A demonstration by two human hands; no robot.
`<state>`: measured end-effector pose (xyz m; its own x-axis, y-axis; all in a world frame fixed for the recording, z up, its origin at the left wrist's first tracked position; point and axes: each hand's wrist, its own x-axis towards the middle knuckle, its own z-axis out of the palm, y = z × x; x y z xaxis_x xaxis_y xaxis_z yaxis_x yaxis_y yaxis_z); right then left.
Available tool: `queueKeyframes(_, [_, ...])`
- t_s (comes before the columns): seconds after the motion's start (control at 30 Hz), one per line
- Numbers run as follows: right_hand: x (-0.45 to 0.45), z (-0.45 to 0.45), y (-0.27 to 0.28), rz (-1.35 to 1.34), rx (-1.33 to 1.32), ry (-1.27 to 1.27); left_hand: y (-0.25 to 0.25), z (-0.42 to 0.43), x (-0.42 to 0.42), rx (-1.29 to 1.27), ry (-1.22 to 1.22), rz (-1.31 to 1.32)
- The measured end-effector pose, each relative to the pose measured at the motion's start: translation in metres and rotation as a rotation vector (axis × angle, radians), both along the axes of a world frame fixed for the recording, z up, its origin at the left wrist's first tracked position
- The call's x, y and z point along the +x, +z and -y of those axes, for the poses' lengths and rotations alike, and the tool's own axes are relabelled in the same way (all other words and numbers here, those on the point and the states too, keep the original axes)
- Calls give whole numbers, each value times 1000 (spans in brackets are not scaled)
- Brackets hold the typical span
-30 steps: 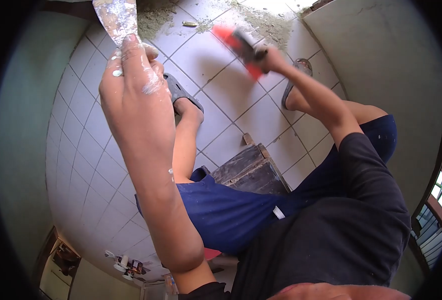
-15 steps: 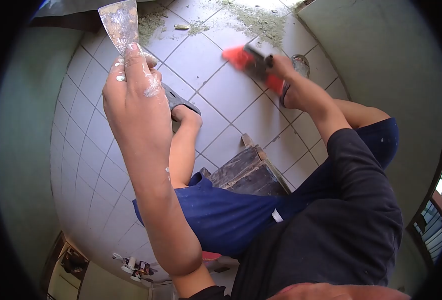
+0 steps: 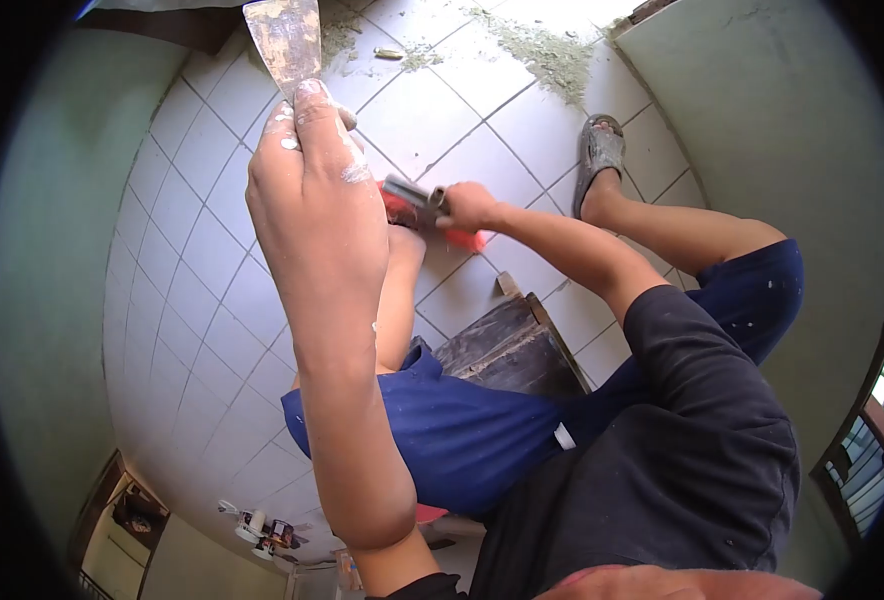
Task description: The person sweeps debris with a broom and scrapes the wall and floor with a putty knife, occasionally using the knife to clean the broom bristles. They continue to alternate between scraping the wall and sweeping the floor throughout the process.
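My left hand (image 3: 317, 200), spotted with white, is raised in front of me. It is closed on the handle of a putty knife (image 3: 287, 45), whose worn blade points up and away. My right hand (image 3: 470, 207) is lower, closed on a red, flat-looking tool (image 3: 467, 240) with a dark grey bar across it. Motion smears that tool, so its exact kind is unclear. It is beside my left foot and ankle, which my left forearm and the tool partly cover.
White floor tiles (image 3: 487, 165) carry heaps of greenish debris (image 3: 547, 60) and a small yellowish piece (image 3: 389, 53). My sandalled right foot (image 3: 602, 150) is near the right wall (image 3: 762, 120). A worn wooden stool (image 3: 507, 350) is below me. Small items (image 3: 262, 530) stand at lower left.
My right hand has swept the red tool left and back toward me, from near my right foot to beside my left foot. My left hand still grips the putty knife; the view has shifted slightly.
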<state>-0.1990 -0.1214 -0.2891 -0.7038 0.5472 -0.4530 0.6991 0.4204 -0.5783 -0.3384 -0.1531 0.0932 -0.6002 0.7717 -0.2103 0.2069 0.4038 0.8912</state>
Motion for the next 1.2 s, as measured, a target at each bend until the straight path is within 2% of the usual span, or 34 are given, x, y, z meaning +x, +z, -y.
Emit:
queueKeyframes(0.03, [2,0,-7,-9,31,-16,-5,4,-5,58,-12,28])
queueKeyframes(0.07, [4,-22,-1,155,-65,-46,-6,8,-10,49,-3,28])
queueKeyframes(0.13, [20,-67,-21,184,87,-166,-7,13,-17,49,14,39])
queueKeyframes(0.3, [32,-199,15,226,462,-563,-7,17,-27,49,33,-25])
queueKeyframes(0.4, [10,-219,51,164,487,-544,-3,16,-25,45,36,0])
queueKeyframes(0.47, [-26,-202,31,5,429,-415,-2,14,-24,41,38,21])
queueKeyframes(0.53, [-71,-148,49,-33,132,-204,-4,13,-23,40,21,-27])
queueKeyframes(0.6, [-118,-90,41,-79,122,35,-5,12,-23,54,48,7])
queueKeyframes(0.67, [-153,-39,24,-169,83,148,-6,13,-24,64,80,55])
queueKeyframes(0.73, [-177,-12,1,-91,142,304,-3,13,-26,-15,171,124])
queueKeyframes(0.87, [-181,-41,-34,-51,193,36,-6,23,-37,-41,238,173])
queueKeyframes(0.97, [-153,-117,-46,-17,181,-221,0,25,-43,-79,296,251])
queueKeyframes(1.13, [-80,-269,-57,59,461,-513,-6,28,-50,-91,343,169])
queueKeyframes(1.2, [-52,-290,2,-91,395,-642,-7,28,-46,-82,417,111])
